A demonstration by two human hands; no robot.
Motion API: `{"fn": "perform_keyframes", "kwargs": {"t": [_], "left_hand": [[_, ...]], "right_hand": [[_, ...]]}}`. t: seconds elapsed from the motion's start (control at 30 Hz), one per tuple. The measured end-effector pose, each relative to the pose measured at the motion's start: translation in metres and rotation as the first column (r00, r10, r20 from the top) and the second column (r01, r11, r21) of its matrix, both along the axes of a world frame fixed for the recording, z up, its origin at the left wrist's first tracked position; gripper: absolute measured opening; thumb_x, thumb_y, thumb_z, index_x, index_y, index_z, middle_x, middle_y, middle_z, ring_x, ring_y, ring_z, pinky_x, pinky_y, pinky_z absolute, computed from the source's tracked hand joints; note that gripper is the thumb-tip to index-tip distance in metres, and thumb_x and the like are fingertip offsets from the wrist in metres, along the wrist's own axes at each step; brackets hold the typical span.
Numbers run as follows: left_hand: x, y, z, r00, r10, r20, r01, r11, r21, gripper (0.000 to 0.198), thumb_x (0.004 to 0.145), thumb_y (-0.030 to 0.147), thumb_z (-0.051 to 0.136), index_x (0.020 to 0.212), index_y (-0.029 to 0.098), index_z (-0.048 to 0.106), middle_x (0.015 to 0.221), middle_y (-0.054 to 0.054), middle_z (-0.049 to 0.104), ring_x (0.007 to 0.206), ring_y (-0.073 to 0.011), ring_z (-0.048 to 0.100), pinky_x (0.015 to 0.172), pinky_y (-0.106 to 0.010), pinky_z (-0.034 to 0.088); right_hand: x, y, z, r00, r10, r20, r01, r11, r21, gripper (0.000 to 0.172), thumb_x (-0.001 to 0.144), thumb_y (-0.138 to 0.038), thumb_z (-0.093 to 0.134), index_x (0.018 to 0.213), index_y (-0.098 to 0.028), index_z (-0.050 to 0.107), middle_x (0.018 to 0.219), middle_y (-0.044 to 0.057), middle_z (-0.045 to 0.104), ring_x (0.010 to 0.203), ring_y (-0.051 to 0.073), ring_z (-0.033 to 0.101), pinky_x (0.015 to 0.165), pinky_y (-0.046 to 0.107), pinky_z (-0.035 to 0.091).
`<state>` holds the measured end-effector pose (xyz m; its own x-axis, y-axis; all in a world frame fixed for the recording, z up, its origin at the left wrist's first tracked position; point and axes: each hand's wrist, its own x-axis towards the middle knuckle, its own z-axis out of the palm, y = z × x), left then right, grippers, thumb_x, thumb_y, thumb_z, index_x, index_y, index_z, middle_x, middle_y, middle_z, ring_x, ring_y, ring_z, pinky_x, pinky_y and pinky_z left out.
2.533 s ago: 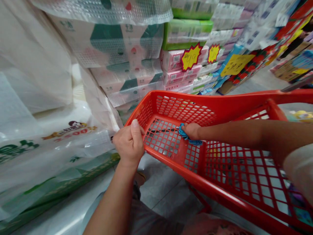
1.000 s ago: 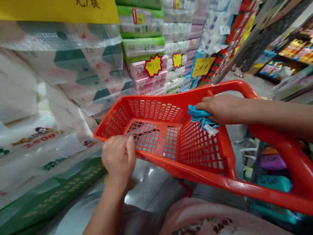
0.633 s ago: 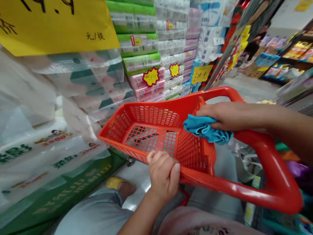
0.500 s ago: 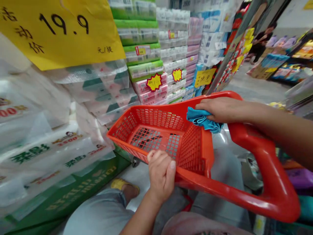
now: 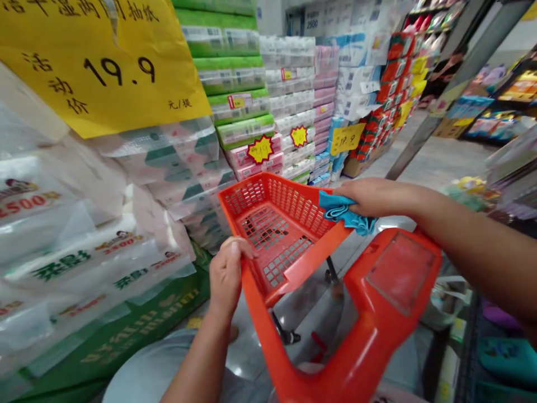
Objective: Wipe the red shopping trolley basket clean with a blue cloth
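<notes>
An orange-red plastic shopping cart (image 5: 312, 257) stands right in front of me, its mesh basket pointing away and its thick handle toward my body. My left hand (image 5: 229, 271) is closed round the basket's left rim. At the opposite rim, my right hand (image 5: 367, 197) grips a crumpled blue cloth (image 5: 344, 212), which rests against the rim; some of its fingers are hidden behind the cloth. Through the basket's open grid bottom the floor shows, and no goods are visible inside it.
Packs of tissue paper (image 5: 235, 75) are stacked high ahead and on the left. A large yellow price sign (image 5: 138, 73) hangs at upper left. A slanted metal post (image 5: 440, 112) rises at right, with a person (image 5: 447, 70) behind it. Shelf goods (image 5: 507, 358) line the lower right.
The cart has turned, its handle end swinging nearer to me and its far end moving right. My left hand has moved left with the rim; my right still holds the cloth.
</notes>
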<state>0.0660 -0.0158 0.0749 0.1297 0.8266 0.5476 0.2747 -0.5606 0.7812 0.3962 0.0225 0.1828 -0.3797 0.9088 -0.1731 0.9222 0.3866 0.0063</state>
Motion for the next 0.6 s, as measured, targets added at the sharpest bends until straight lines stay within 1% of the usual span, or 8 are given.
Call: {"fn": "perform_keyframes", "kwargs": {"t": [0.07, 0.13, 0.23, 0.3, 0.37, 0.43, 0.53, 0.6], "left_hand": [[-0.005, -0.019, 0.006, 0.999, -0.001, 0.051, -0.001, 0.999, 0.042, 0.043, 0.101, 0.048, 0.037, 0.078, 0.023, 0.063, 0.081, -0.005, 0.070, 0.084, -0.0208, 0.063, 0.092, -0.042, 0.048], [-0.009, -0.045, 0.011, 0.995, -0.047, 0.088, 0.039, 0.994, 0.100, 0.040, 0.100, 0.052, 0.040, 0.087, 0.025, 0.067, 0.089, -0.005, 0.073, 0.091, -0.0233, 0.065, 0.103, -0.049, 0.045], [-0.009, -0.080, 0.018, 0.991, -0.124, 0.049, 0.116, 0.984, 0.137, 0.044, 0.099, 0.058, 0.037, 0.101, 0.027, 0.068, 0.100, -0.006, 0.074, 0.101, -0.0272, 0.066, 0.109, -0.055, 0.042], [-0.004, -0.089, 0.023, 0.988, -0.135, -0.080, 0.147, 0.972, 0.184, 0.045, 0.099, 0.059, 0.036, 0.112, 0.027, 0.065, 0.107, -0.007, 0.073, 0.108, -0.0277, 0.065, 0.111, -0.056, 0.040], [0.003, -0.087, 0.026, 0.977, -0.079, -0.200, 0.133, 0.951, 0.278, 0.041, 0.099, 0.056, 0.039, 0.111, 0.026, 0.064, 0.103, -0.007, 0.072, 0.105, -0.0252, 0.066, 0.110, -0.053, 0.042], [0.006, -0.078, 0.026, 0.977, 0.004, -0.213, 0.079, 0.921, 0.382, 0.035, 0.098, 0.054, 0.043, 0.098, 0.025, 0.062, 0.090, -0.004, 0.069, 0.093, -0.0214, 0.067, 0.105, -0.048, 0.046], [0.002, -0.060, 0.018, 0.983, 0.059, -0.176, 0.022, 0.905, 0.424, 0.039, 0.096, 0.059, 0.040, 0.087, 0.026, 0.059, 0.082, -0.002, 0.067, 0.085, -0.0206, 0.067, 0.099, -0.047, 0.051], [-0.005, -0.053, 0.012, 0.973, 0.092, -0.212, -0.011, 0.936, 0.352, 0.047, 0.093, 0.068, 0.037, 0.090, 0.027, 0.062, 0.087, -0.004, 0.071, 0.088, -0.0232, 0.069, 0.097, -0.048, 0.054]], "right_hand": [[-0.007, -0.006, -0.002, 0.999, -0.004, 0.049, 0.004, 1.000, -0.010, 0.029, 0.082, -0.018, 0.058, 0.110, -0.020, 0.068, 0.103, 0.009, 0.072, 0.088, 0.022, 0.067, 0.072, 0.027, 0.044], [-0.014, -0.008, 0.000, 1.000, 0.030, -0.008, -0.030, 0.999, -0.025, 0.033, 0.081, -0.018, 0.057, 0.111, -0.020, 0.068, 0.107, 0.008, 0.071, 0.092, 0.022, 0.067, 0.075, 0.027, 0.046], [-0.023, -0.010, 0.008, 0.956, 0.113, -0.272, -0.153, 0.979, -0.131, 0.041, 0.081, -0.017, 0.055, 0.119, -0.024, 0.067, 0.113, 0.003, 0.071, 0.098, 0.020, 0.066, 0.083, 0.027, 0.049], [-0.030, -0.012, 0.017, 0.881, 0.122, -0.456, -0.250, 0.940, -0.232, 0.043, 0.084, -0.020, 0.053, 0.125, -0.026, 0.065, 0.114, 0.000, 0.072, 0.099, 0.019, 0.066, 0.086, 0.028, 0.050], [-0.039, -0.019, 0.026, 0.809, 0.117, -0.576, -0.321, 0.908, -0.267, 0.039, 0.086, -0.024, 0.054, 0.122, -0.024, 0.067, 0.111, 0.000, 0.072, 0.100, 0.019, 0.066, 0.089, 0.029, 0.050], [-0.052, -0.030, 0.034, 0.736, 0.181, -0.652, -0.391, 0.900, -0.192, 0.029, 0.088, -0.024, 0.054, 0.112, -0.021, 0.070, 0.109, 0.001, 0.072, 0.102, 0.019, 0.065, 0.092, 0.030, 0.049], [-0.080, -0.057, 0.040, 0.611, 0.418, -0.672, -0.543, 0.839, 0.028, 0.024, 0.093, -0.019, 0.051, 0.109, -0.022, 0.069, 0.115, 0.002, 0.071, 0.107, 0.016, 0.063, 0.097, 0.028, 0.047], [-0.100, -0.078, 0.040, 0.599, 0.567, -0.565, -0.622, 0.774, 0.118, 0.023, 0.096, -0.018, 0.050, 0.107, -0.026, 0.069, 0.115, 0.001, 0.070, 0.105, 0.015, 0.063, 0.095, 0.028, 0.047]]}}
